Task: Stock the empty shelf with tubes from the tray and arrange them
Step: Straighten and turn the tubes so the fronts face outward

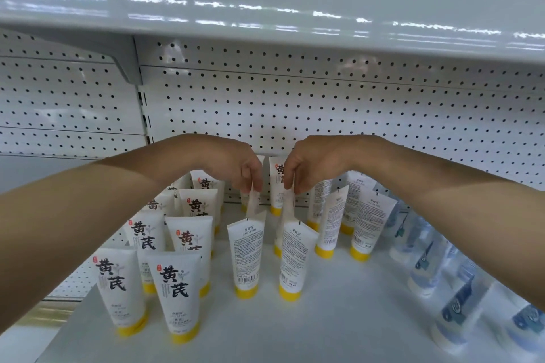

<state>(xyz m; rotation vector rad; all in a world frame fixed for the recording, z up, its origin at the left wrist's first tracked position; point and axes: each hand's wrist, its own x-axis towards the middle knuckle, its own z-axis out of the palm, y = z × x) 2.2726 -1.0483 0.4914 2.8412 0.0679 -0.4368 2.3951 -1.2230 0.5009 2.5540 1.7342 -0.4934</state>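
Observation:
White tubes with yellow caps stand cap-down in rows on the white shelf (pixel 339 318). My left hand (pixel 236 168) pinches the top seam of one tube (pixel 253 203) in the middle row. My right hand (pixel 309 168) pinches the top seam of another tube (pixel 287 206) beside it. In front of these stand two tubes with their printed backs toward me, one on the left (pixel 246 256) and one on the right (pixel 293 262). Tubes on the left (pixel 174 295) show large black characters. The tray is out of view.
Blurred white tubes with blue labels (pixel 460 298) fill the shelf's right side. A perforated white back panel (pixel 324 103) rises behind the rows. An upper shelf (pixel 265 3) overhangs above. Bare shelf surface lies at the front centre.

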